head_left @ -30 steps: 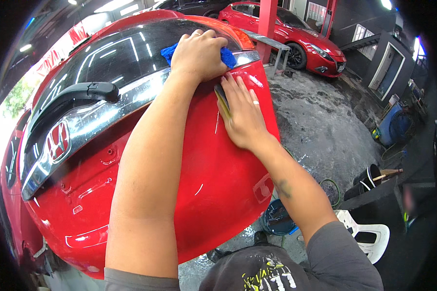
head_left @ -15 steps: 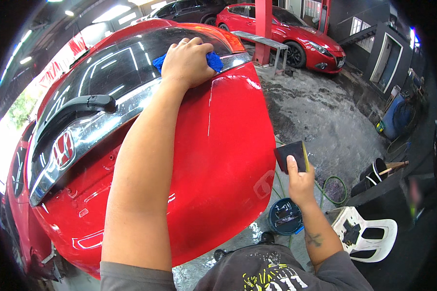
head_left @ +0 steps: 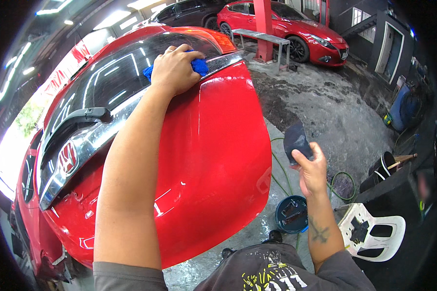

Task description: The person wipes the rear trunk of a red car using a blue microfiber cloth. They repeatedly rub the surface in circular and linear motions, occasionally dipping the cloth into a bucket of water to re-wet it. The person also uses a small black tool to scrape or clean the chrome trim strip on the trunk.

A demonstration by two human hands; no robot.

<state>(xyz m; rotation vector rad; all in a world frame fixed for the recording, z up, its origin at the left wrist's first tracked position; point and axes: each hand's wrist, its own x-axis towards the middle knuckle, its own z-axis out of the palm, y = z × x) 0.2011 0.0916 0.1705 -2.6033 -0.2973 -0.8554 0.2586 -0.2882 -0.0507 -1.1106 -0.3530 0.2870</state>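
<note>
The red hatch (head_left: 213, 160) fills most of your view, raised and tilted toward you, its paint glossy and wet-looking. Keep your strokes on that broad panel flat and even, working with the curve rather than across it, and ease off near the chrome strip (head_left: 102, 136) so you don't scuff the trim.

Your left hand (head_left: 172, 70) presses a blue cloth (head_left: 198, 65) against the top of the hatch, right where the chrome strip meets the dark rear glass (head_left: 107, 82). The fingers are curled down over the cloth, holding it pinned; keep that pressure steady so the panel doesn't rock.

Your right hand (head_left: 311, 167) is off the car, held out over the wet floor (head_left: 325, 106), pinching a dark sanding sheet (head_left: 296, 140) between thumb and fingers. Bring it back to the paint flat, not on an edge.

Around you: a second red car (head_left: 296, 26) and a dark one stand well apart at the back, beside a red pillar (head_left: 263, 24) and a metal bench (head_left: 260, 38). Nearer, a white plastic chair (head_left: 374, 233) sits at your right, a blue bucket (head_left: 291, 213) just by your feet, and a green hose (head_left: 281, 169) snakes across the floor between them. Mind the bucket and hose when you step. The rear wiper (head_left: 82, 116) lies on the glass, clear of your left hand.
</note>
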